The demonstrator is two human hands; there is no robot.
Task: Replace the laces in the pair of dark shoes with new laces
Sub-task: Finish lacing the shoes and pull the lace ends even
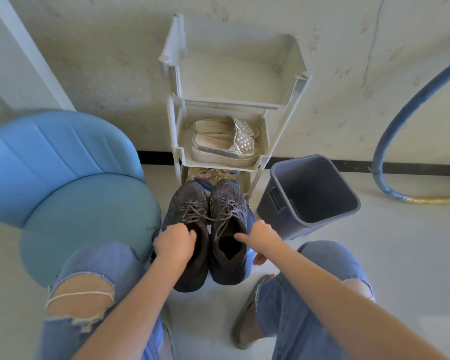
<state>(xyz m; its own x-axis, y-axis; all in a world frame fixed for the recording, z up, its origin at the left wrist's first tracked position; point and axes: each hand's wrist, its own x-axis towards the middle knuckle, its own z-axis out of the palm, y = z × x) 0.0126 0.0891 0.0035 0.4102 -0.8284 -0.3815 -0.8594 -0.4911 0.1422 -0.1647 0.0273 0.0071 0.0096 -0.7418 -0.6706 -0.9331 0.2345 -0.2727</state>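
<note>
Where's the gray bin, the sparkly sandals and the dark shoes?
gray bin (320, 188): head view, on its bare inside wall.
sparkly sandals (244, 144): head view, on the shiny strap of the nearer sandal.
dark shoes (190, 194): head view, on the toe of the shoe at the picture's left.

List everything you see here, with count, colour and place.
dark shoes: two, dark brown, side by side between the knees
laces: grey, threaded in both shoes
rack: one, white, at the wall behind the shoes
sandals: two, silver and beige, on the rack's middle shelf
bin: one, grey, right of the shoes
chair: one, blue, at left
hose: one, blue with a yellow stretch, far right
jeans: blue, ripped, on both legs
left hand: grips the left shoe's collar
right hand: holds the right shoe's edge
</note>
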